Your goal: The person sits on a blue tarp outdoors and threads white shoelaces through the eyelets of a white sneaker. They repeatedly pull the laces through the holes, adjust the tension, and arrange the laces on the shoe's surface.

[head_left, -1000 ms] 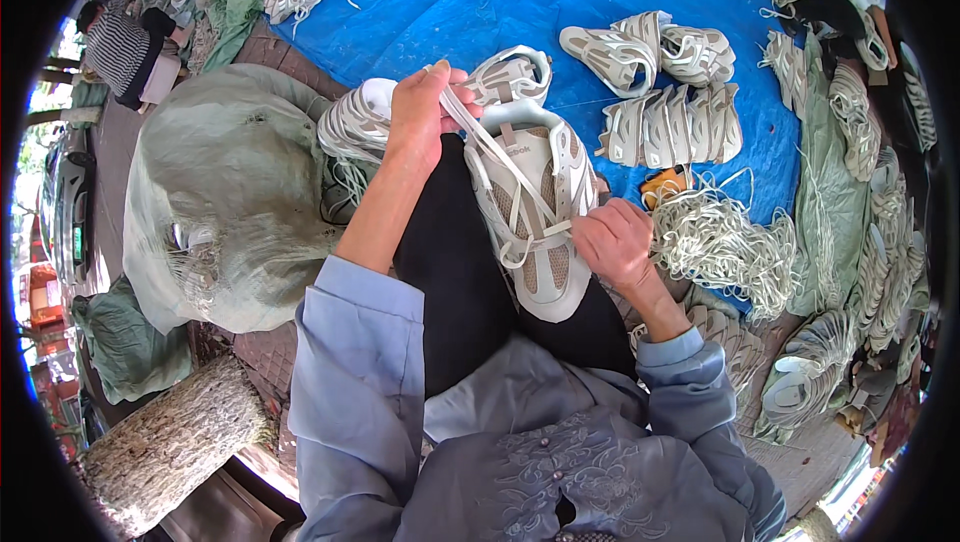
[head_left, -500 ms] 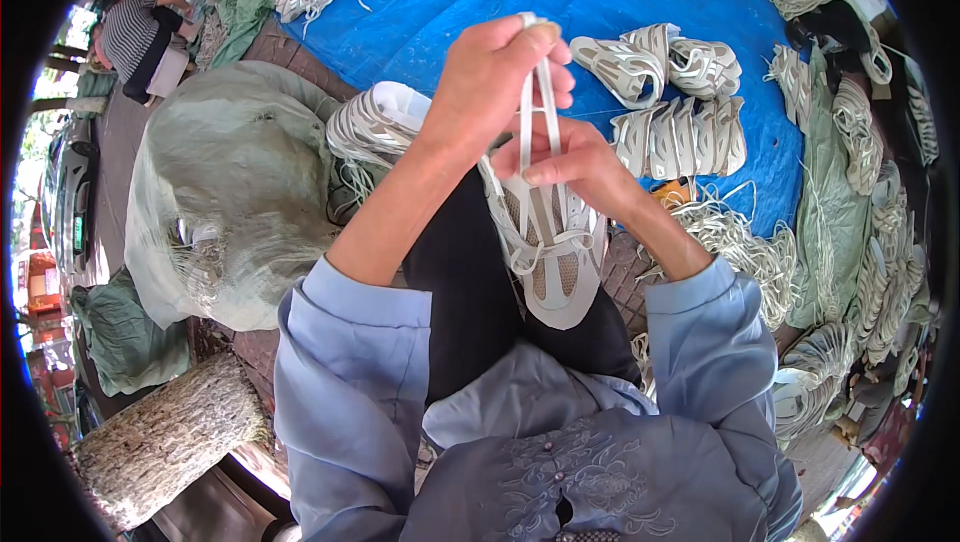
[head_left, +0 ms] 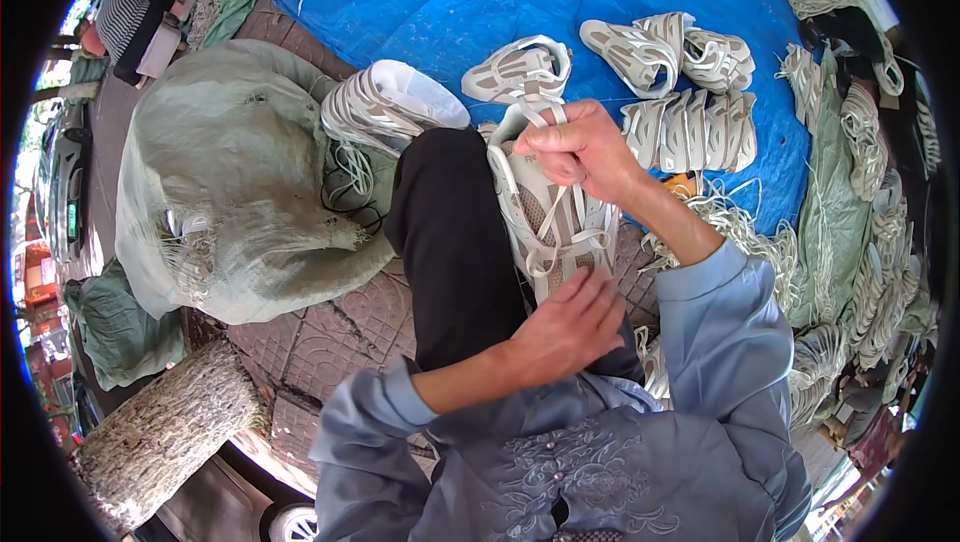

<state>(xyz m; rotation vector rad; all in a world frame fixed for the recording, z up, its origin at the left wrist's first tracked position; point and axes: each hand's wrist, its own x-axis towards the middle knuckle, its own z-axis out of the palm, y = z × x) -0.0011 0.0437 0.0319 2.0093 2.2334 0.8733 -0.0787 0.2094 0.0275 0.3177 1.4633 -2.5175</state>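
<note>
A beige and white shoe upper (head_left: 514, 204) rests across my lap, its toe toward me and white lacing over its tongue. Above its opening, my right hand (head_left: 590, 150) is closed in a fist around a white shoelace (head_left: 541, 114), with a loop standing out past the knuckles. My left hand (head_left: 570, 327) lies over the toe end, fingers bent down onto it; the thumb and most of the toe are hidden beneath. Just beyond, another shoe upper (head_left: 518, 70) sits on the blue sheet.
The blue tarp (head_left: 440, 2) carries several nested uppers (head_left: 690, 132) at right. A stack of uppers (head_left: 385, 107) stands left of my knee, beside a large grey-green sack (head_left: 230, 182). Loose white laces (head_left: 740, 232) heap at my right. A stone block (head_left: 170, 432) lies lower left.
My left hand has come down from the raised lace to the shoe's toe. My right hand, closed on the lace, has shifted slightly rightward. The upper beyond is now uncovered.
</note>
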